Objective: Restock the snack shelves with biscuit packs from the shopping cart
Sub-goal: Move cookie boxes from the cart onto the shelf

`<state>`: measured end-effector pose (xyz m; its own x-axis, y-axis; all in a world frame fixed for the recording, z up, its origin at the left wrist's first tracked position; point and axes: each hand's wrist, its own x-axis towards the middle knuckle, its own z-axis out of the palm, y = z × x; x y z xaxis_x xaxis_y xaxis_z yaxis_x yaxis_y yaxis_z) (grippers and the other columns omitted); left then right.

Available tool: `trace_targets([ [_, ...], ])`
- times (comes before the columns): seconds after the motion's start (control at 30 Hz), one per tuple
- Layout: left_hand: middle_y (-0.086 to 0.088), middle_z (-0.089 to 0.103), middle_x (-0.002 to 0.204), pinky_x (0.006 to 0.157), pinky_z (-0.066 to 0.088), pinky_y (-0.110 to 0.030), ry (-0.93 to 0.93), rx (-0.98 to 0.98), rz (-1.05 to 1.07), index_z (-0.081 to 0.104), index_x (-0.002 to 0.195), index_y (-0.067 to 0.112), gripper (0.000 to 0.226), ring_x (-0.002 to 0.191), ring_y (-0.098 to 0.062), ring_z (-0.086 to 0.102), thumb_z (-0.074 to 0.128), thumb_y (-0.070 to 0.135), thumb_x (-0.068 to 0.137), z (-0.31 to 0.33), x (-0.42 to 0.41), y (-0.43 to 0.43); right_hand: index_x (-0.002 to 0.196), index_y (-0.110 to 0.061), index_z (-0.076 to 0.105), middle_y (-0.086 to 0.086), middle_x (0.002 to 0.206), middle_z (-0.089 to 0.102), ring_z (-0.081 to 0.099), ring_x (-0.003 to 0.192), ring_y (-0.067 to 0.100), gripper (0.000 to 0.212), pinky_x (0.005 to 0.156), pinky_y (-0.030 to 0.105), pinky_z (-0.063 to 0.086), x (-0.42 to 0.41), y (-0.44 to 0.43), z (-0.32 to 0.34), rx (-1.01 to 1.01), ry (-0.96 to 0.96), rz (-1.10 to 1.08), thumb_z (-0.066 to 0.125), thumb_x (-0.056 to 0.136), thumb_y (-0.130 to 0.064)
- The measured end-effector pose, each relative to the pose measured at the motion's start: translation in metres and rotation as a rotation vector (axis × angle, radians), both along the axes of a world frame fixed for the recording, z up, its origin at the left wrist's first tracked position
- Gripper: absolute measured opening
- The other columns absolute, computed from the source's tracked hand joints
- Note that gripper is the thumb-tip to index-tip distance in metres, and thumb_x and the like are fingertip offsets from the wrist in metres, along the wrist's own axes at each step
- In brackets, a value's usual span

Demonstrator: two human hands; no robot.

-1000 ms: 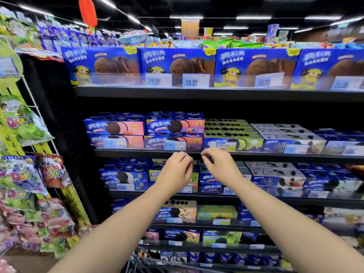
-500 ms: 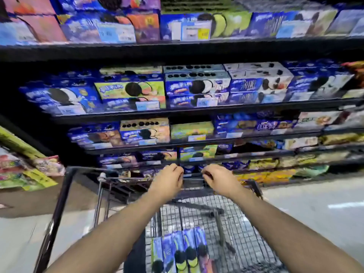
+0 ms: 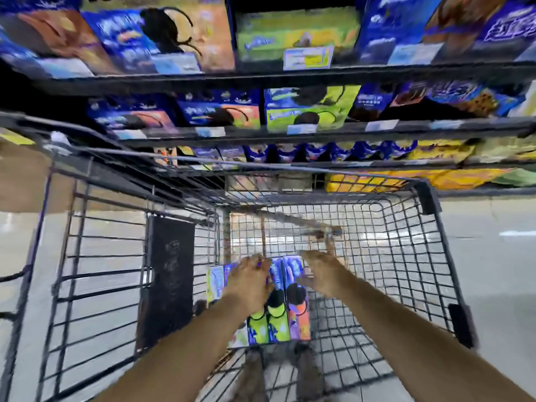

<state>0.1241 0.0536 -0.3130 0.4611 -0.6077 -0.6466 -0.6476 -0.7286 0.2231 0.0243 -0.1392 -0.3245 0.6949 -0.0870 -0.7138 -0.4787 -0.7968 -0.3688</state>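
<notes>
Biscuit packs (image 3: 295,314) stand in a row at the left of the shopping cart (image 3: 426,192) floor. The left hand (image 3: 252,280) lies on them, its grip blurred. The right hand (image 3: 322,274) hovers open beside them, with bare mesh to the right.

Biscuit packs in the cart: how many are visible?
5, side by side in the cart: pale pack leftmost, one under left hand, two green, orange rightmost. Others may be hidden.

Left hand (image 3: 251,281) and right hand (image 3: 322,275) have been brought down from by the cart (image 3: 428,197) rim into the basket. Left is now laid on the biscuit packs (image 3: 285,320), right spread just beside them. View has been tilted downward.
</notes>
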Motion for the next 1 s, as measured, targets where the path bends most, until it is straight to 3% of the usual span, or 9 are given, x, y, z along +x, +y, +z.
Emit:
trace_targets([
  [0.2, -0.001, -0.018, 0.168, 0.123, 0.007, -0.053, 0.033, 0.074, -0.044, -0.006, 0.16, 0.028, 0.096, 0.155, -0.03, -0.01, 0.054, 0.062, 0.093, -0.079, -0.026, 0.009, 0.159, -0.011, 0.018, 0.009, 0.161, 0.032, 0.033, 0.146, 0.02, 0.094, 0.119, 0.028, 0.027, 0.01, -0.007, -0.082, 0.052, 0.05, 0.008, 0.063, 0.091, -0.057],
  [0.4, 0.003, -0.033, 0.162, 0.123, -0.003, -0.053, -0.024, 0.051, -0.088, -0.013, 0.159, 0.027, 0.1, 0.153, -0.028, -0.02, 0.054, 0.059, 0.093, -0.104, -0.035, 0.025, 0.157, -0.023, 0.03, 0.006, 0.16, 0.035, 0.039, 0.143, 0.023, 0.094, 0.104, 0.022, 0.03, 0.019, -0.012, -0.117, 0.186, 0.14, -0.144, 0.069, 0.082, -0.065],
  [0.57, 0.006, -0.041, 0.158, 0.124, -0.001, -0.057, -0.039, 0.05, -0.092, -0.021, 0.156, 0.03, 0.102, 0.151, -0.027, -0.026, 0.053, 0.061, 0.093, -0.109, -0.037, 0.028, 0.151, -0.028, 0.035, 0.005, 0.157, 0.037, 0.046, 0.135, 0.021, 0.087, 0.095, 0.022, 0.031, 0.02, -0.015, -0.118, 0.3, 0.197, -0.252, 0.068, 0.081, -0.067],
  [0.7, 0.01, -0.045, 0.155, 0.123, -0.004, -0.057, -0.001, 0.055, -0.068, -0.02, 0.156, 0.032, 0.103, 0.148, -0.024, -0.034, 0.057, 0.056, 0.093, -0.107, -0.038, 0.026, 0.128, -0.025, 0.052, 0.006, 0.132, 0.048, 0.055, 0.104, 0.014, 0.067, 0.078, 0.025, 0.045, 0.021, -0.007, -0.107, 0.317, 0.106, -0.324, 0.074, 0.078, -0.064],
  [0.77, 0.011, -0.047, 0.154, 0.123, -0.006, -0.057, 0.013, 0.051, -0.056, -0.018, 0.157, 0.031, 0.103, 0.146, -0.022, -0.037, 0.06, 0.052, 0.093, -0.107, -0.038, 0.026, 0.131, -0.025, 0.051, 0.005, 0.131, 0.045, 0.054, 0.106, 0.014, 0.069, 0.086, 0.027, 0.05, 0.015, 0.002, -0.102, 0.364, 0.048, -0.476, 0.08, 0.077, -0.055],
  [0.83, 0.011, -0.045, 0.155, 0.123, -0.006, -0.058, 0.021, 0.04, -0.046, -0.017, 0.158, 0.031, 0.102, 0.146, -0.022, -0.037, 0.061, 0.05, 0.093, -0.108, -0.037, 0.026, 0.148, -0.025, 0.035, 0.005, 0.137, 0.046, 0.058, 0.112, 0.012, 0.089, 0.095, 0.026, 0.05, 0.003, 0.012, -0.096, 0.477, 0.045, -0.691, 0.086, 0.077, -0.039],
  [0.93, 0.01, -0.04, 0.158, 0.123, -0.006, -0.057, 0.035, 0.027, -0.032, -0.015, 0.158, 0.032, 0.1, 0.147, -0.021, -0.035, 0.061, 0.047, 0.094, -0.109, -0.036, 0.026, 0.155, -0.01, 0.008, 0.005, 0.124, 0.061, 0.07, 0.083, -0.007, 0.108, 0.07, 0.009, 0.053, -0.024, 0.034, -0.103, 0.69, 0.062, -0.818, 0.081, 0.077, 0.006],
  [1.0, 0.011, -0.036, 0.16, 0.123, -0.006, -0.056, 0.025, 0.017, -0.033, -0.012, 0.158, 0.033, 0.095, 0.149, -0.02, -0.031, 0.058, 0.043, 0.096, -0.11, -0.034, 0.027, 0.15, -0.006, 0.013, 0.008, 0.114, 0.065, 0.072, 0.085, 0.002, 0.101, 0.07, 0.019, 0.058, -0.037, 0.047, -0.107, 0.718, 0.099, -0.884, 0.075, 0.074, 0.021],
])
